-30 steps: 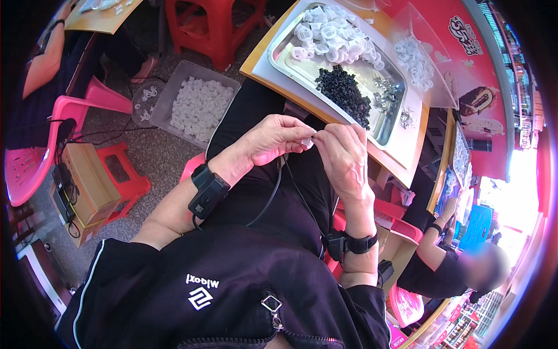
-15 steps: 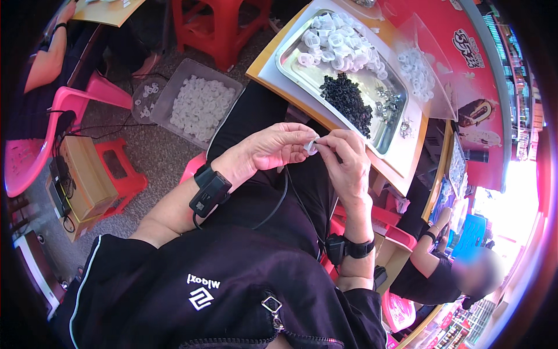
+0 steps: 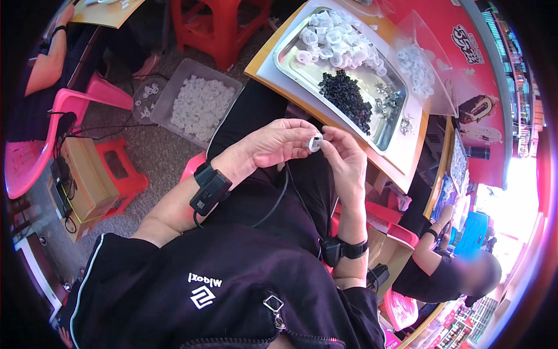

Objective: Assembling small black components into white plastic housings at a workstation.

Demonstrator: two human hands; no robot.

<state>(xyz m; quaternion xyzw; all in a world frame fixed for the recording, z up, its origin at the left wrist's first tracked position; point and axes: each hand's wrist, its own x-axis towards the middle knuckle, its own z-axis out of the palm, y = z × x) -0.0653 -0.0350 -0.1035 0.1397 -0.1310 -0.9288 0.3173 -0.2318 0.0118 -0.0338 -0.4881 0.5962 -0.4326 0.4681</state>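
The white piece [image 3: 314, 143] sat pinched in the left hand [image 3: 278, 143], the right hand [image 3: 347, 163] parted beside it: seemingly mid-handling, the next move calling for light fingertips.

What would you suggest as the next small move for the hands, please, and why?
Perhaps close the right hand on the small white part, pinching it between thumb and forefinger: the left hand holds it at its fingertips, which should steady it, and the right thumb and forefinger stand apart close beside it; whether they touch it is unclear.
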